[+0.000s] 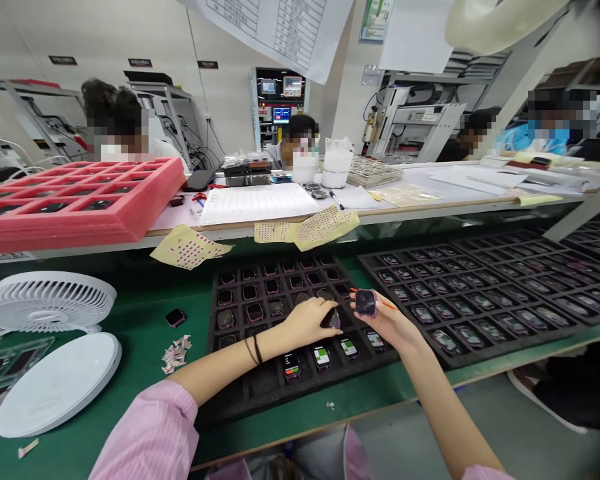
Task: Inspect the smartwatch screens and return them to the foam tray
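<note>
Right hand (393,323), half closed, pinches a small dark square watch body with a purple rim (365,302) over the right edge of a black foam compartment tray (258,383); a thin orange stick (389,305) shows at its fingers. Left hand (307,319), fingers bent and partly spread, reaches a second dark, purple-rimmed watch body (335,319) at this tray, right of centre; whether it grips the piece cannot be told. Four watch bodies with lit screens (322,357) line the tray's front edge. Beyond that edge, a strip of green desk (140,367) extends to the desk's front edge. Left of the tray lie a lone black watch body (175,317) and a heap of pale tabs (175,355). A narrow gap separates the tray's right edge from a second black foam tray (485,353).
</note>
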Tool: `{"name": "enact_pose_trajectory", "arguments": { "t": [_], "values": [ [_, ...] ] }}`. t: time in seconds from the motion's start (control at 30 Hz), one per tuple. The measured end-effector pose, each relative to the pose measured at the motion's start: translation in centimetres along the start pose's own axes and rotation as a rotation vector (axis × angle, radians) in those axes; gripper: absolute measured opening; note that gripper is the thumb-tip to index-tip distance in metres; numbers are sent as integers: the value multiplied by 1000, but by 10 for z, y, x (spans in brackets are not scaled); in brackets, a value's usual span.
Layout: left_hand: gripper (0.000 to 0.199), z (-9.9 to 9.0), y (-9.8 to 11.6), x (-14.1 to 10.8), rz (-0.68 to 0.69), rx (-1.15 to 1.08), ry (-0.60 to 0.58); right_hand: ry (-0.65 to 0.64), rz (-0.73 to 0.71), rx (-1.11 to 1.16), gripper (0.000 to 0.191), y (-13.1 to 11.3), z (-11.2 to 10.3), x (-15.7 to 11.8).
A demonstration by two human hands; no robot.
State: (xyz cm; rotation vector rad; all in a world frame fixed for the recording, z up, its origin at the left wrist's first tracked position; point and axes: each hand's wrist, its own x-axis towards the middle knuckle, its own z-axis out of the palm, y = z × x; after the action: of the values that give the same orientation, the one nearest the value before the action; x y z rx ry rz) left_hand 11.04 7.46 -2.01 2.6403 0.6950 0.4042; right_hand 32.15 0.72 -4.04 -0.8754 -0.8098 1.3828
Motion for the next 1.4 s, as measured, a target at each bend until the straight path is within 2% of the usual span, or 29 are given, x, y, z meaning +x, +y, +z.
{"name": "enact_pose_trajectory", "arguments": {
  "t": [0.13,0.23,0.37,0.5,0.7,0.9,1.03,1.13,1.3,1.4],
  "values": [
    [43,29,6,27,-75,41,3,-3,-26,85,40,3,-7,-12],
    [42,37,3,34,-93,47,-24,5,-58,164,42,4,-7,-17],
    [39,33,-2,32,-79,97,-73,5,-89,265,47,4,-1,-20],
    [37,27,-2,27,-59,120,-79,-24,-102,259,51,5,7,-21],
    [32,16,-1,23,-44,86,-23,-115,-102,173,51,6,14,-23],
    [31,12,-5,16,-39,49,-6,-96,-44,219,55,6,15,-21],
    [30,13,-5,11,-17,52,-10,-101,-35,170,50,3,11,-20],
    [29,17,-5,12,60,61,-6,-86,-39,156,47,1,6,-21],
    [31,33,-2,20,198,155,-46,-35,-17,204,52,6,1,-21],
    [31,42,-6,26,210,196,-82,-22,-11,225,55,8,1,-21]
  ]
}}
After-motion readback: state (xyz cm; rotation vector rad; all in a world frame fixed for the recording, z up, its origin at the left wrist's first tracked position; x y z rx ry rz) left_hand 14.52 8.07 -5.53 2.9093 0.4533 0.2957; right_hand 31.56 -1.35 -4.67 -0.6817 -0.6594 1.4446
